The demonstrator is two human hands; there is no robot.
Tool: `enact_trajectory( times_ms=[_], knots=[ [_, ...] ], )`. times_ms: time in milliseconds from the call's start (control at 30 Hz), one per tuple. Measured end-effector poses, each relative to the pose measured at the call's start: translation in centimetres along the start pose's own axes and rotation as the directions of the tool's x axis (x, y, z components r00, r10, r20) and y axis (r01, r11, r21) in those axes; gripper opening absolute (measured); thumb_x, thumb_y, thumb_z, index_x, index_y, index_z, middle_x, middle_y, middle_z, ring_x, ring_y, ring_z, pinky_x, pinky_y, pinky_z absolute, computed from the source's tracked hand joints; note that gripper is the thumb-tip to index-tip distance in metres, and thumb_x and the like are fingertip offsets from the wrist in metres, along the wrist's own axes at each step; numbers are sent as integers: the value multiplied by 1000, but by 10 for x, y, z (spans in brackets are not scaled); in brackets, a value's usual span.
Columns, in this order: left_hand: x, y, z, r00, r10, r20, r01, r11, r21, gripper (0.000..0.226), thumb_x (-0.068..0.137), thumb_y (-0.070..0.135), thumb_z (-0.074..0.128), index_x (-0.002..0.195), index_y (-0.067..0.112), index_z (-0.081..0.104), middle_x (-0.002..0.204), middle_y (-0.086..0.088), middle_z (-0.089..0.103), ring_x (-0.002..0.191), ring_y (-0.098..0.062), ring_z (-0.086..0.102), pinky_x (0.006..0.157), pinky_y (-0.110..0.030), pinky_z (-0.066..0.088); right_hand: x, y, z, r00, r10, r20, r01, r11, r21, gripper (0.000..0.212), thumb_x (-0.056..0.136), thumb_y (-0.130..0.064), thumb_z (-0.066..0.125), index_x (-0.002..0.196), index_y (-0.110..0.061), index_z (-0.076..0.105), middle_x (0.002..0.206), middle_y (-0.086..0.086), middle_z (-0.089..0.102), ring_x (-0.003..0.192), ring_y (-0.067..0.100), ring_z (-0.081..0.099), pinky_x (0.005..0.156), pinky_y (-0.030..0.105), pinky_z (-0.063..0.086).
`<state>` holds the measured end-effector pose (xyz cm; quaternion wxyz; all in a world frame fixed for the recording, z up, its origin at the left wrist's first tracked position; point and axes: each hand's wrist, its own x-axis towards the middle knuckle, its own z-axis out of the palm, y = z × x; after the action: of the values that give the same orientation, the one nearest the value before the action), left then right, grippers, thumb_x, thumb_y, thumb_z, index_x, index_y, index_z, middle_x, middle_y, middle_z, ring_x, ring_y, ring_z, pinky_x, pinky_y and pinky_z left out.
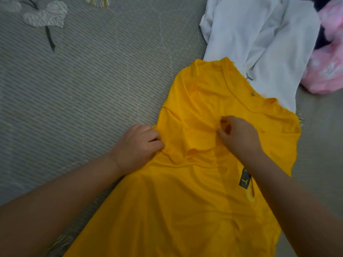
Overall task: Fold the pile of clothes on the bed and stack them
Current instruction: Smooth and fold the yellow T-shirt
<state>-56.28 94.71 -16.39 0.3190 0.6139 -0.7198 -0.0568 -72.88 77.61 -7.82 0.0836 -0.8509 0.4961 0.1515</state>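
Note:
A yellow T-shirt (pixel 185 201) lies spread on the grey bed cover (pixel 83 89), collar pointing to the upper right. Its left sleeve is folded inward across the chest. My left hand (pixel 137 145) grips the shirt's left edge by the sleeve fold, fingers curled into the cloth. My right hand (pixel 237 134) pinches the folded sleeve fabric at mid-chest between thumb and fingers. A dark label (pixel 244 179) shows beside my right forearm. A white garment (pixel 259 43) lies crumpled beyond the collar.
Pink patterned clothing (pixel 328 67) sits at the right edge, with something dark (pixel 321 2) behind it. The bed cover carries a leaf print (pixel 46 13) at the upper left, and bare grey cover stretches across the left half.

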Motion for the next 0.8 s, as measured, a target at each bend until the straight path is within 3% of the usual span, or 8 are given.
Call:
enact_trajectory(
  times_ms=[67, 167, 267, 333, 433, 500, 567, 800],
  knots=[
    [1, 0, 1, 1000, -17, -3, 17, 1000, -6, 9, 83, 19, 47, 91, 17, 47, 76, -10, 66, 76, -16, 43, 63, -29, 35, 2, -5, 1, 989, -104, -107, 92, 989, -114, 38, 86, -26, 51, 115, -4, 59, 111, 22, 58, 108, 39, 50, 83, 42, 39],
    [-2, 1, -3, 997, -61, -41, 60, 998, -16, 14, 84, 20, 48, 96, 14, 50, 87, -14, 67, 85, -19, 48, 68, -33, 43, 26, -35, -17, 951, -150, -272, 198, 967, 159, 50, 84, -35, 49, 120, -1, 56, 116, 19, 60, 109, 34, 53, 86, 36, 37],
    [-5, 1, -8, 986, -161, -39, 160, 987, -28, 19, 83, 19, 49, 99, 12, 55, 89, -15, 66, 85, -19, 48, 68, -33, 51, 71, -65, -22, 996, -27, -84, 62, 897, 438, 56, 91, -35, 53, 137, -7, 38, 128, 12, 54, 116, 25, 51, 90, 25, 35],
    [-7, 1, -9, 977, -213, -27, 211, 976, -57, 23, 81, 18, 49, 92, 6, 65, 85, -15, 66, 81, -18, 46, 63, -33, 53, 95, -79, -19, 999, -25, -32, 38, 866, 499, 55, 91, -29, 55, 138, -7, 36, 130, 13, 51, 115, 26, 53, 95, 30, 41],
    [-8, 2, -8, 980, -196, -21, 193, 977, -94, 28, 80, 17, 47, 81, 1, 71, 79, -14, 67, 78, -16, 44, 58, -31, 53, 119, -85, -21, 992, -77, -104, 117, 874, 472, 38, 89, -11, 53, 127, -6, 53, 102, 6, 56, 82, 14, 56, 77, 23, 45],
    [-8, 1, -7, 988, -153, -28, 151, 986, -67, 28, 79, 16, 47, 78, 3, 71, 77, -12, 66, 76, -15, 43, 56, -27, 51, 131, -87, -26, 985, -80, -156, 143, 880, 453, 32, 90, -9, 50, 121, -8, 58, 88, -1, 50, 75, 11, 48, 79, 25, 43],
    [-7, -3, -5, 991, -130, -42, 129, 991, -21, 27, 78, 15, 46, 75, 6, 71, 74, -10, 65, 74, -15, 42, 55, -26, 45, 141, -91, -28, 978, -102, -182, 171, 894, 415, 32, 91, -8, 48, 121, -9, 57, 90, 2, 52, 83, 16, 52, 89, 25, 38],
    [-8, -13, 2, 992, -108, -72, 110, 994, 22, 10, 79, 17, 44, 88, 14, 49, 73, -9, 62, 73, -15, 39, 62, -24, 31, 161, -111, -16, 958, -136, -252, 210, 932, 294, 29, 95, -8, 39, 120, -4, 54, 122, 14, 57, 114, 25, 49, 87, 25, 33]
  ],
)
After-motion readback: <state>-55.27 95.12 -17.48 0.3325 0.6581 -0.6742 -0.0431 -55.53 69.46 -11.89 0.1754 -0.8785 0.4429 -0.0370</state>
